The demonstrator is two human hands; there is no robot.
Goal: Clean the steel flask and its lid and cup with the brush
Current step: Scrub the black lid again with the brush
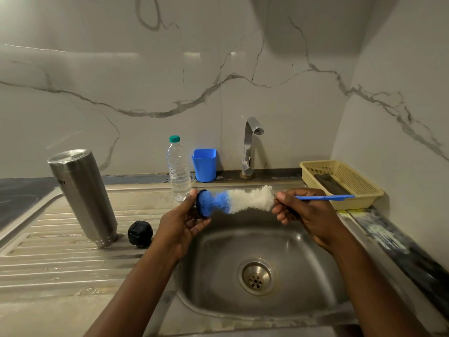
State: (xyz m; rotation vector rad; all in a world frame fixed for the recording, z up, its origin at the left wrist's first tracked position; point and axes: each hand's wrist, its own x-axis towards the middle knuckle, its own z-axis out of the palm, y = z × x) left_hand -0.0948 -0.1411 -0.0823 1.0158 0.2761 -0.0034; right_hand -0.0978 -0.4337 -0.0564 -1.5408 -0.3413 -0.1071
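The steel flask [83, 195] stands upside down on the ribbed draining board at the left, mouth down. Its black lid [140, 233] lies beside it on the board. I see no separate cup. Over the sink bowl I hold the bottle brush [245, 200] level, with blue and white bristles and a thin blue handle. My right hand [308, 215] grips the handle just behind the bristles. My left hand [184, 221] touches the brush's blue tip with thumb and fingers, palm turned up.
The steel sink [315, 276] with its drain [256, 276] lies below my hands; the tap [250, 147] stands behind it. A clear water bottle [178, 170] and blue plastic container [204, 164] stand at the back. A yellow mesh basket [349, 181] sits on the right counter.
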